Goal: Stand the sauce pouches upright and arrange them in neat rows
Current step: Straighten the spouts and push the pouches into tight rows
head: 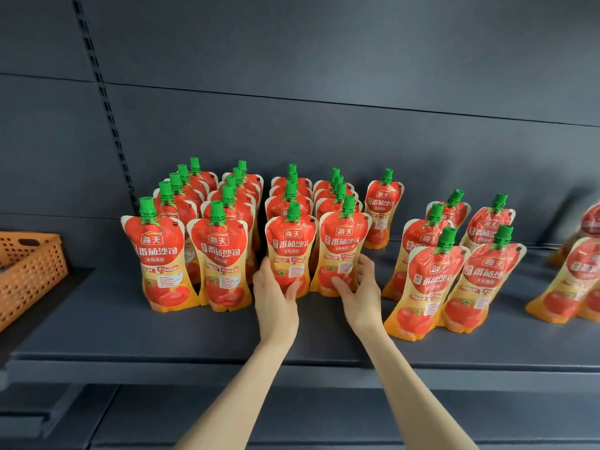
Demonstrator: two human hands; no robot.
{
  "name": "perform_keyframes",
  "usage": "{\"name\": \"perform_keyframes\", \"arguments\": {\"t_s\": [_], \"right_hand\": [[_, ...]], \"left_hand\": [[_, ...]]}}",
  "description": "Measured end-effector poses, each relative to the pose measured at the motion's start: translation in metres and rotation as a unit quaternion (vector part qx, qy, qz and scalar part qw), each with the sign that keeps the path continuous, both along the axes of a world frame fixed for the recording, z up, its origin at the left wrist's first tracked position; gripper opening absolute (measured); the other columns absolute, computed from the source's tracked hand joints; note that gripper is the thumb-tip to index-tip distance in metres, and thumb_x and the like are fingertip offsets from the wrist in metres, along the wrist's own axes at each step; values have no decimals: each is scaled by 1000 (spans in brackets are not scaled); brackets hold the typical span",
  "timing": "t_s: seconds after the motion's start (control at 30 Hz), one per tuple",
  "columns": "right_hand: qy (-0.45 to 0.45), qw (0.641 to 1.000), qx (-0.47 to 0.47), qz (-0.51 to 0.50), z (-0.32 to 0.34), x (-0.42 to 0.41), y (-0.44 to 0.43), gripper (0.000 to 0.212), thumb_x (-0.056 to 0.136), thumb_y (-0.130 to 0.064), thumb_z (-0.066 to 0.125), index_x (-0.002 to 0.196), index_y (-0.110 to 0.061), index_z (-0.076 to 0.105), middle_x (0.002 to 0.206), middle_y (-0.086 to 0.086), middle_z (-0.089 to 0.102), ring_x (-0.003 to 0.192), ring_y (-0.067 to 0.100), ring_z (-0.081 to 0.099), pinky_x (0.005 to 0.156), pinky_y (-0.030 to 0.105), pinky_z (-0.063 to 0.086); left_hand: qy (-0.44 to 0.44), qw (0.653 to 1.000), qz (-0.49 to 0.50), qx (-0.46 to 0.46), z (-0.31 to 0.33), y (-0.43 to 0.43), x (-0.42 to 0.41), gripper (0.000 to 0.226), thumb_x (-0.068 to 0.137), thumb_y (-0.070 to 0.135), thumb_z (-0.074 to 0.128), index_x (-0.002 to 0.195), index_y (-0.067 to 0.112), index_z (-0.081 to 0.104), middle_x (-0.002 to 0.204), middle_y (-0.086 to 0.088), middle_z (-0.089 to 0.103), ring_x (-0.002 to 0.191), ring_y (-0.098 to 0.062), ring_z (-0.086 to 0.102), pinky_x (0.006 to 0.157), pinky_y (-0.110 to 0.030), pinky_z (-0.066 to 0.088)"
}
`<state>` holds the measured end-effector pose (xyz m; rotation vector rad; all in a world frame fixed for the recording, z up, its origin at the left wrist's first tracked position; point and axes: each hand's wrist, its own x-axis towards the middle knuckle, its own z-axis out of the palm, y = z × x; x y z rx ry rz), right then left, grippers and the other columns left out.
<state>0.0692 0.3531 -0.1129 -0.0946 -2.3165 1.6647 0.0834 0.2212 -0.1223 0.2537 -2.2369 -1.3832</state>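
Note:
Red and yellow tomato sauce pouches with green caps stand upright on a dark grey shelf (pixel 130 332). Several rows run front to back on the left and centre. My left hand (pixel 275 297) grips the base of the front pouch of the third row (pixel 290 245). My right hand (pixel 360 290) grips the base of the front pouch of the fourth row (pixel 342 245). A single pouch (pixel 382 209) stands behind to the right. A looser group of several pouches (pixel 454 274) stands further right, some leaning.
An orange perforated basket (pixel 29 271) sits at the left end of the shelf. More pouches (pixel 578 277) show blurred at the right edge. The shelf's back panel rises behind the rows, and bare shelf surface lies in front of them.

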Motion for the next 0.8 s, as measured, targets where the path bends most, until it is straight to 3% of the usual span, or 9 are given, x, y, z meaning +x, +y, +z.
{"name": "perform_keyframes", "arguments": {"t_s": [0.23, 0.5, 0.8], "right_hand": [[-4, 1000, 2, -5, 4, -4, -1, 52, 88, -12, 63, 132, -16, 35, 127, 3, 55, 119, 17, 52, 91, 24, 42], [-23, 999, 37, -19, 1, -8, -4, 69, 80, -12, 72, 134, -22, 31, 134, 2, 49, 124, 21, 49, 100, 39, 44], [-13, 999, 39, -5, 6, -7, -2, 64, 81, -9, 70, 133, -18, 33, 130, 1, 53, 122, 19, 51, 99, 34, 44]], "left_hand": [[-16, 999, 34, -34, -1, 1, -6, 67, 86, 24, 64, 140, 9, 29, 135, -13, 43, 129, -27, 39, 102, -40, 40], [-22, 999, 40, -27, 0, 2, -9, 63, 86, 23, 64, 137, 8, 31, 135, -12, 43, 128, -26, 40, 100, -38, 42], [-33, 998, 42, -32, -1, 0, -12, 61, 86, 23, 63, 136, 10, 32, 133, -12, 44, 126, -26, 42, 98, -38, 42]]}}
